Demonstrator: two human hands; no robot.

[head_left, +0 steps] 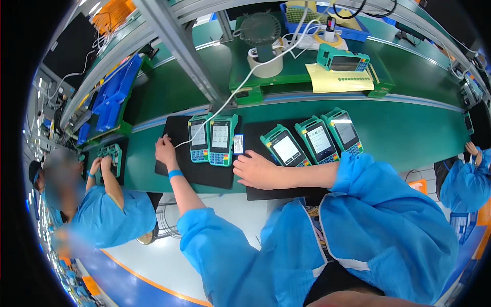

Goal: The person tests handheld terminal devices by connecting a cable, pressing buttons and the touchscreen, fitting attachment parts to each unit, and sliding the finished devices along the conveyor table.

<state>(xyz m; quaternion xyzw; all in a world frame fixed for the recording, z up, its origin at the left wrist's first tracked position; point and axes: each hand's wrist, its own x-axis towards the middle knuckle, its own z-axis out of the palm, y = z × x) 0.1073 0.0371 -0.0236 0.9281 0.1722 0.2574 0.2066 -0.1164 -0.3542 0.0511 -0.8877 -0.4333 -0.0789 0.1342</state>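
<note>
My left hand [164, 152] is closed at the end of a white cable [225, 105], at the left edge of a black mat [204, 175]. My right hand [254, 169] lies low with its fingers loosely stretched, holding nothing that I can see. Just beyond its fingertips is a small blue-edged card or module with a white label [239, 144]. Two green payment terminals with lit screens, one on the left [198, 138] and one beside it [220, 139], lie between my hands. Three more, a near one [286, 147], a middle one [317, 140] and a far one [343, 131], lie right of my right hand.
A metal post [179, 48] rises behind the mats. On the raised shelf stand a small fan [261, 38], a yellow sheet [335, 84], another terminal [343, 60] and a blue bin [358, 33]. Co-workers sit at the left [112, 210] and right [463, 187].
</note>
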